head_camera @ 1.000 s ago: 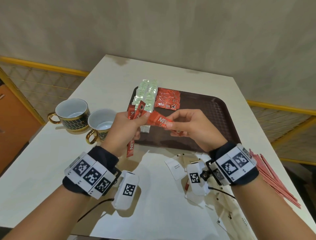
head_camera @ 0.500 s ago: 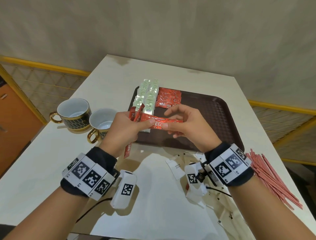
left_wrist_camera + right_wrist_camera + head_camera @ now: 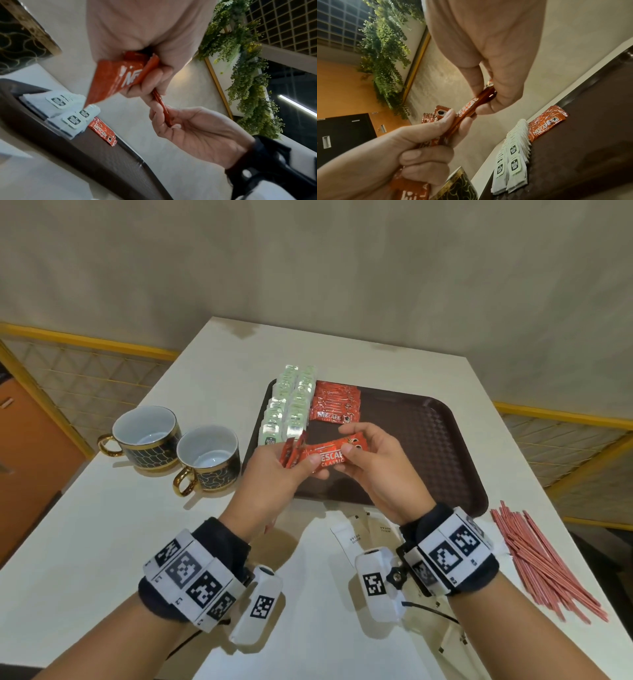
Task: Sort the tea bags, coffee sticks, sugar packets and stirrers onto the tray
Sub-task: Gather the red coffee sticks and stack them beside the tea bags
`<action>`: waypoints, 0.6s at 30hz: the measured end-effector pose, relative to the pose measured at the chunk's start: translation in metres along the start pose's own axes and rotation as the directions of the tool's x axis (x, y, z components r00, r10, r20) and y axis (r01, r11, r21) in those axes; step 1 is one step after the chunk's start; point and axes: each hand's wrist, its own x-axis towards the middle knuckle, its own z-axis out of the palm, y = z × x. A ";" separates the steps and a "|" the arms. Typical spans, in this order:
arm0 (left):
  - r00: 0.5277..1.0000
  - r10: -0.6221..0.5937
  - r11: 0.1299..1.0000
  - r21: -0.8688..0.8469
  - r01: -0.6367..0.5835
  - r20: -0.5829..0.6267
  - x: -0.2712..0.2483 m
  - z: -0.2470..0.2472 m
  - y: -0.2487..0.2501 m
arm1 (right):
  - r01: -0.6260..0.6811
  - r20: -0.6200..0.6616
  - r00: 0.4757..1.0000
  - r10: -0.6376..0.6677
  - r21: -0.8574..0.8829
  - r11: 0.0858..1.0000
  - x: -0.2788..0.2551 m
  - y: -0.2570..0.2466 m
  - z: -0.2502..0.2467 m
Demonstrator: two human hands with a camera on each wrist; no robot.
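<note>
The left hand (image 3: 274, 474) grips a small bundle of red coffee sticks (image 3: 294, 451), fingers curled round them and thumb pressed on top; the right hand (image 3: 373, 463) pinches the far end of one coffee stick (image 3: 329, 458) between thumb and fingertips, so that this stick is held at both ends, above the near left part of the tray (image 3: 428, 446). On the tray, two rows of tea bags (image 3: 289, 405) lie along the left edge, with a stack of placed coffee sticks (image 3: 337, 405) just beside them. Sugar packets (image 3: 356, 537) and stirrers (image 3: 544, 559) remain on the table (image 3: 102, 542), off the tray. Risks, as judged: the single stick is shared between two grips — if the left thumb does not release as the right hand draws it away, the rest of the bundle may be dragged out and spill onto the tray or table. The right-hand pinch sits at the very end of the stick, so it may swing or slip when set down and land skewed across the existing stack, or nudge into the tea bags. Two cups (image 3: 178, 446) stand near the left hand — a dropped stick could fall into one.
</note>
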 end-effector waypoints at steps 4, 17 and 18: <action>1.000 -0.003 1.000 -0.015 0.003 -0.006 0.001 0.004 0.003 | -0.011 0.011 1.000 0.011 -0.040 0.999 0.002 0.003 0.001; 0.998 -0.059 0.995 0.077 0.057 0.026 0.018 0.003 0.009 | 0.451 0.471 0.882 -0.003 -0.844 0.291 0.024 -0.042 -0.007; 0.996 -0.081 0.994 0.079 0.079 0.027 0.020 0.002 0.009 | 0.437 0.459 0.888 0.013 -0.853 0.286 0.031 -0.040 -0.008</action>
